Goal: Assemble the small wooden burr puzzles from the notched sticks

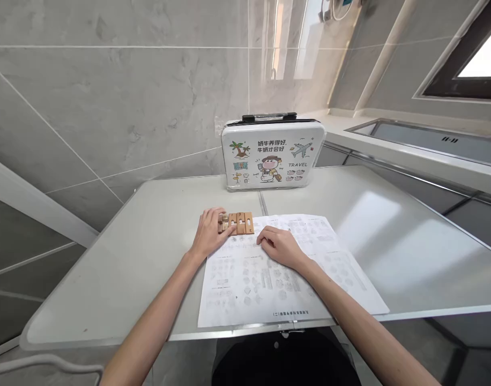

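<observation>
Several small flat wooden puzzle pieces [241, 223], some with slots and numbers, lie side by side at the back left edge of the printed sheet. My left hand [208, 234] is closed around the left end of this row, thumb on the near side and fingers on the far side. Some notched wooden pieces there are partly covered by the hand. To the right, my right hand [281, 245] rests on the paper sheet [245, 316] with its fingers curled in. No object shows in it. The sheet carries rows of small printed diagrams, upside down to me.
A white case [285, 155] with cartoon pictures and a black handle stands upright at the back of the pale folding table [177, 195]. A seam runs across the table's middle. Grey tiled wall [149, 96] rises behind, and a white ledge [390, 145] lies to the right.
</observation>
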The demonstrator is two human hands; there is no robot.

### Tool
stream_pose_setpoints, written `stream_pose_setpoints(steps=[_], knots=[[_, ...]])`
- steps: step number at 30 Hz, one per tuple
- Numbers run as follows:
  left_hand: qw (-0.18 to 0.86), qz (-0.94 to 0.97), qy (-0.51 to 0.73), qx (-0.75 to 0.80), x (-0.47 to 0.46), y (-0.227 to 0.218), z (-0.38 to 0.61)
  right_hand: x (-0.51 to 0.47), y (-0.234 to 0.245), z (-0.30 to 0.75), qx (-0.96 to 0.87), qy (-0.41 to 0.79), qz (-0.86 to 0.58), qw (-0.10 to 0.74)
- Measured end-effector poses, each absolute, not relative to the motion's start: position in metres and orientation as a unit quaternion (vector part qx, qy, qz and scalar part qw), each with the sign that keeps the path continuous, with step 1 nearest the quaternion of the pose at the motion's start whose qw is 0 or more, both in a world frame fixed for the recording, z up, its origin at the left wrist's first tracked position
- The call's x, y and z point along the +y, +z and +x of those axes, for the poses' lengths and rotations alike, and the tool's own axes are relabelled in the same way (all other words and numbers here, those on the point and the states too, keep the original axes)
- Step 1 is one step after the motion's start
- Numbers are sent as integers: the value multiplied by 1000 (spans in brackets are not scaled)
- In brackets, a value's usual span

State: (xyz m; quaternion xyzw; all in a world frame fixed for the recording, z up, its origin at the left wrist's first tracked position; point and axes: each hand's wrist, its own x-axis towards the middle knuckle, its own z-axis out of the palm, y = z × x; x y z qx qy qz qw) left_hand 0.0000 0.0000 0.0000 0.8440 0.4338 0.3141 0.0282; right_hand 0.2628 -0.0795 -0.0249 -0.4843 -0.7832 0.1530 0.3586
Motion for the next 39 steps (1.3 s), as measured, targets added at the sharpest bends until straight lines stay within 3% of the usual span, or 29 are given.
stream_pose_setpoints(steps=[6,20,22,25,29,34,39], knots=[[76,841,270,463,7,-11,-5,-79,-24,263,-782,157,-487,355],[44,816,308,487,3,-3,-3,-79,-22,263,-766,194,-483,377],[43,828,332,451,-4,2,3,-78,-17,262,-733,259,-482,405],[44,852,356,380,-19,10,15,-79,-9,262,-648,463,-429,425],[77,895,352,264,-42,16,35,-82,-2,263,-580,674,-304,341],[115,908,355,191,-59,11,50,-83,0,263,-586,729,-234,265],[176,897,356,195,-62,3,55,-80,-6,261,-574,736,-234,273]])
